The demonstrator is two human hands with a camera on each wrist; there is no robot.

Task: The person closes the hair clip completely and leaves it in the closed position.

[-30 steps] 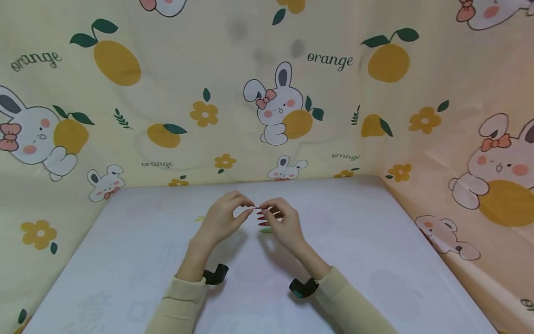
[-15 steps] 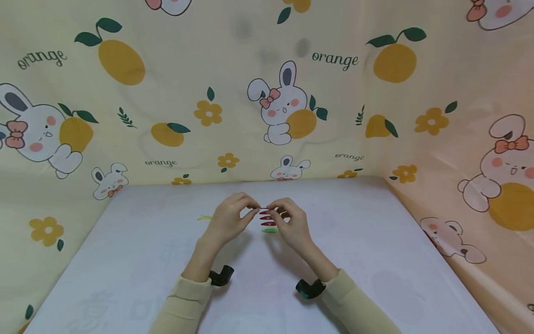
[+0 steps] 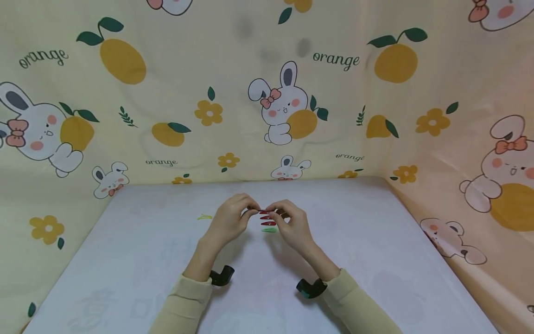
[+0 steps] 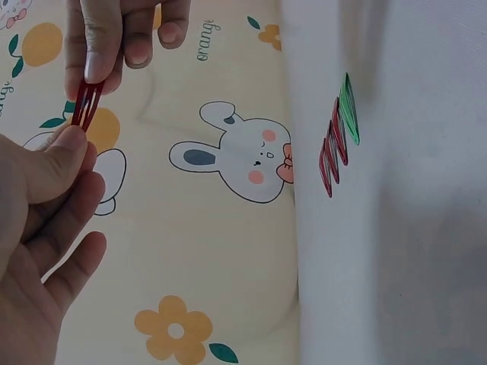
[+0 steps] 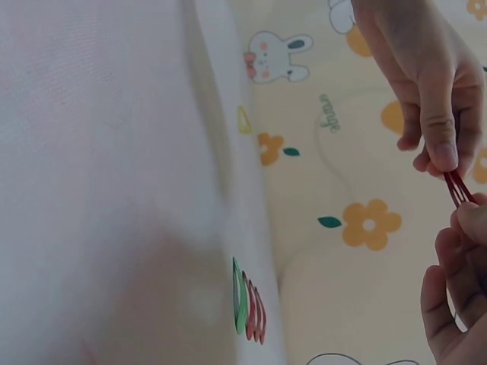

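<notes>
My left hand and right hand face each other over the far part of the table. Between their fingertips they pinch a red snap hair clip, one hand at each end. The right wrist view shows the same red hair clip with slits between its metal strips; fingertips cover its ends. Below the hands, three red hair clips lie in a row on the table with a green hair clip on the near side. Part of the row is hidden behind the right fingers in the head view.
A yellow hair clip lies on the white table, left of my left hand. Behind the table hangs a cream curtain printed with rabbits and oranges, and it continues along the right side. Each wrist wears a black camera.
The head view has shifted slightly, so the scene sits further right. Both hands keep pinching the red hair clip, now a little lower than half a second ago.
</notes>
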